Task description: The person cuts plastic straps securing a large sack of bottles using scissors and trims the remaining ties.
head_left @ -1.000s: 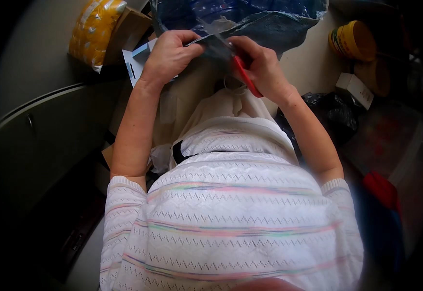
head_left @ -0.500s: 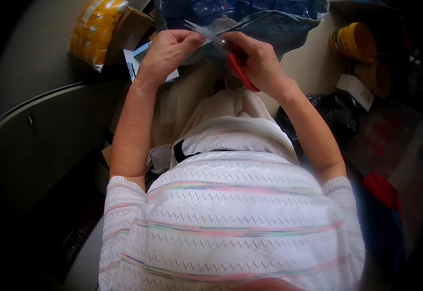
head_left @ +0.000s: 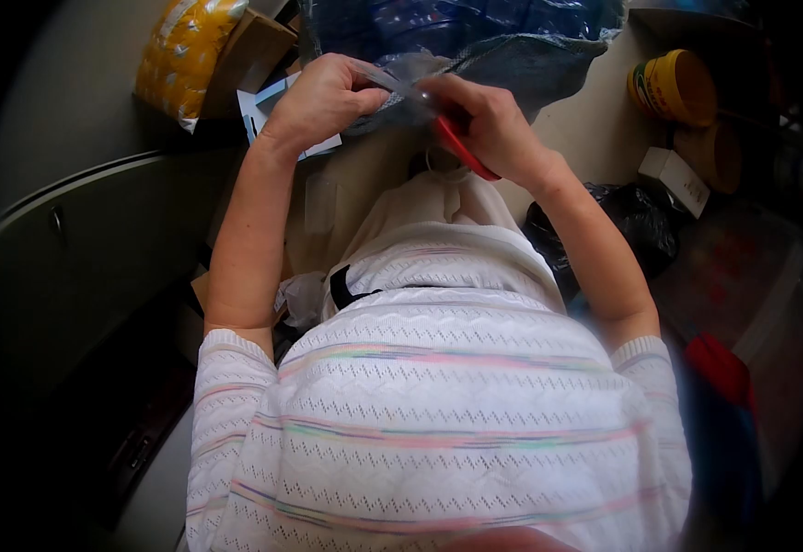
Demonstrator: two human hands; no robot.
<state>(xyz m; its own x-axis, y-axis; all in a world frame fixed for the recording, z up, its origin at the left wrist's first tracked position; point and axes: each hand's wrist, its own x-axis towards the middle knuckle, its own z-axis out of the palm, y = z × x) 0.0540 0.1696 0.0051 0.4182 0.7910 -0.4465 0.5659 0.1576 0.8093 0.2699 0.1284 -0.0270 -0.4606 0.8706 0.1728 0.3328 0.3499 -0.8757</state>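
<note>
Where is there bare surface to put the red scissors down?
Bare patches: the pale surface between the blue fabric and the yellow tub, and the grey stretch left of the yellow packet. Crowded: around the left hand, and right of the right hand near the black bag.

Red scissors (head_left: 461,147); blue-grey fabric (head_left: 512,55); yellow tub (head_left: 673,87); white knitted top (head_left: 438,405) with pastel stripes; black bag (head_left: 636,221).

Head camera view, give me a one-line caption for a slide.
Left hand pinches a clear plastic strip while the right hand works red-handled scissors at it.
</note>
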